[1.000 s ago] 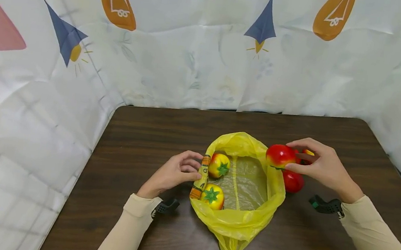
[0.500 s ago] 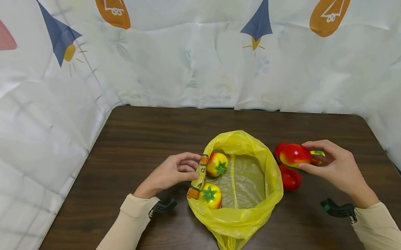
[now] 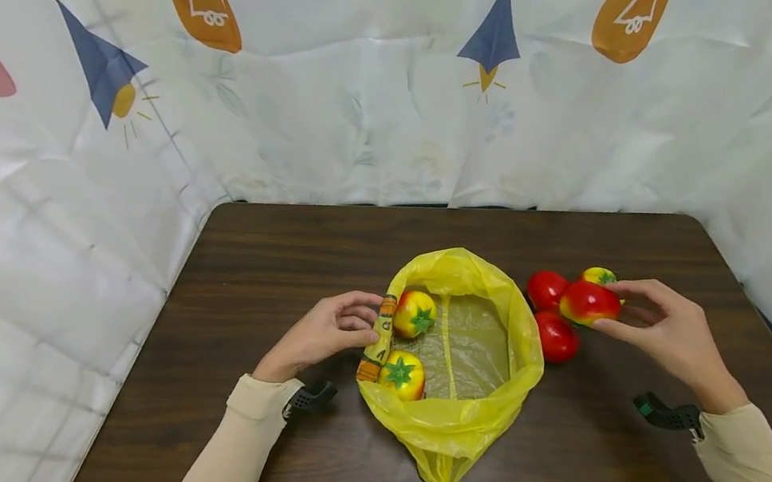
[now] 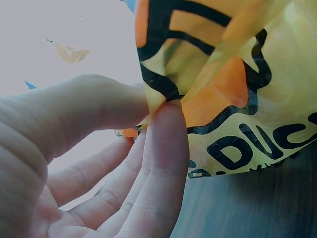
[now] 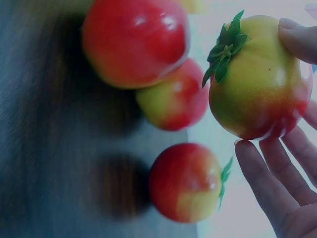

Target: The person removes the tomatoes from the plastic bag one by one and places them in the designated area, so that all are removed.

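My left hand (image 3: 319, 337) pinches the left rim of a yellow plastic bag (image 3: 528, 363) between thumb and forefinger, plainly seen in the left wrist view. The bag stands with its mouth wide, and two red-and-yellow toy tomatoes (image 3: 415, 315) lie inside along its left side. To the right of the bag, my right hand (image 3: 674, 337) holds another toy tomato (image 5: 260, 84) by thumb and fingertips, with its green leaves toward the left in the right wrist view. Close by on the table are two red tomatoes (image 3: 556, 338) and a yellow-topped one (image 3: 599, 275), partly hidden by the held tomato.
The dark wooden table (image 3: 283, 252) has rounded far corners. White printed cloth (image 3: 341, 131) hangs along its back and sides. A black band with a small device (image 3: 669, 412) sits at each wrist.
My right hand has carried its tomato rightward, from the bag's right rim to the group of tomatoes beside it. The left hand keeps its pinch on the rim; the view has shifted slightly.
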`<state>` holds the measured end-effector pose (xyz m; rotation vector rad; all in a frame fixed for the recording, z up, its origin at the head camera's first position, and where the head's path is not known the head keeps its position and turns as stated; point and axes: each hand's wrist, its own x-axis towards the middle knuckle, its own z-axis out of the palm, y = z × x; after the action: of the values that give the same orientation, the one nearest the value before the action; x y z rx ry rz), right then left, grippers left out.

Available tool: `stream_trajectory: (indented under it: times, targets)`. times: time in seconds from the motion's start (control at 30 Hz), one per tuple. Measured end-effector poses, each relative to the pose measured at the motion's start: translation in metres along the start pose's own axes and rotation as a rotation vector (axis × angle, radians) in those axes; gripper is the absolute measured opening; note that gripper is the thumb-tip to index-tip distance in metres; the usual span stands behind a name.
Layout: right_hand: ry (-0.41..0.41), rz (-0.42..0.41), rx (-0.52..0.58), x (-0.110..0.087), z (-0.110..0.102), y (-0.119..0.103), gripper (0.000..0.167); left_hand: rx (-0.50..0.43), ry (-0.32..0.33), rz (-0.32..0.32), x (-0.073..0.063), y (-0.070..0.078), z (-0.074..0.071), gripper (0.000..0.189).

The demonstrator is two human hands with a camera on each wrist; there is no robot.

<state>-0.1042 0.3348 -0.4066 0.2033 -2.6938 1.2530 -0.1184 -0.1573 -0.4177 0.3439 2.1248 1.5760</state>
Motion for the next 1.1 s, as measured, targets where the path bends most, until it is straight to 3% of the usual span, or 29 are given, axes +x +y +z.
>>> stream_trajectory:
  times: [0.3,0.6,1.1]
  targets:
    - [0.001,0.032,0.04,-0.012,-0.005,0.016,0.05,-0.022,0.004,-0.01,0.002,0.002,0.0,0.057]
    - [-0.006,0.088,-0.002,-0.019,-0.006,0.028,0.052,-0.026,-0.005,0.001,0.002,0.001,0.0,0.057]
    - [-0.011,0.069,-0.072,-0.028,0.002,0.045,0.052,-0.008,0.001,-0.008,0.0,-0.002,-0.002,0.059]
